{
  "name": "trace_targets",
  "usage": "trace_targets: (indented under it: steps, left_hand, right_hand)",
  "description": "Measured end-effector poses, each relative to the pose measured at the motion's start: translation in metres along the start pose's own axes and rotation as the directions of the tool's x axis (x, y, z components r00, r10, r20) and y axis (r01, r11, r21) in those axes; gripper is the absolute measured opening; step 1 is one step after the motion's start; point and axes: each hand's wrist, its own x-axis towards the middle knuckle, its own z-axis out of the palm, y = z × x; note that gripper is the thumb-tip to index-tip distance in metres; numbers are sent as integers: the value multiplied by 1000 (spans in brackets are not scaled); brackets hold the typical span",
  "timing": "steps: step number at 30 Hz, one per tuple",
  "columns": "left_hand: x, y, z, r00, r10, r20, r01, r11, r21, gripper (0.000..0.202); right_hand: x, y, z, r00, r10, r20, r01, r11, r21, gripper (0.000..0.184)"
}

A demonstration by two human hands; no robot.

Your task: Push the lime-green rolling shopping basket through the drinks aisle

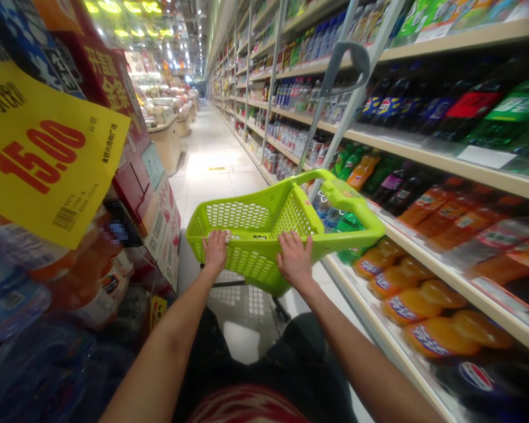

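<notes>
Red 15.00 on a yellow price sign (48,153), left of the green cart (255,241).
The sign also carries a barcode (66,218) and smaller Chinese print (110,140). Right of the cart, orange bottles (456,332) show 芬达 on their labels (424,341), and a dark bottle (509,382) near them bears the round Pepsi emblem (476,376). Glowing letters (127,7) beyond the cart are blurred.

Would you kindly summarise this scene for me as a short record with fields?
Left hand: gripping the green cart by its near rim
Right hand: gripping the same rim, nearer the handle
Right side: shelves of drinks, with orange bottles low down
Left side: yellow price sign reading 15.00
Floor: pale tiles
</notes>
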Motion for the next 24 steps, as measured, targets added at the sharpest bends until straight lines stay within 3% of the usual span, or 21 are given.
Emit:
trace_targets:
  steps: [2, 4, 10, 17, 24]
  left_hand:
    - [1, 15, 1, 992, 117, 39, -116, 993, -27, 45]
    - [1, 20, 1, 986, 159, 47, -157, 987, -43, 45]
    - [5, 9, -3, 1000, 23, 3, -23, 999, -28, 46]
    - [3, 59, 1, 970, 241, 42, -237, 968, -82, 47]
    - [3, 55, -1, 989, 147, 12, -146, 987, -67, 46]
  right_hand:
    - [1, -1, 1, 1000, -8, -1, 8, 1000, 13, 46]
    - [1, 1, 2, 1000, -12, -11, 13, 1000, 25, 46]
    - [4, 5, 6, 999, -13, -39, 15, 998, 55, 47]
    - [8, 0, 3, 1000, 16, -4, -16, 998, 59, 44]
    - [8, -5, -11, 992, 116, -46, -112, 991, 78, 44]
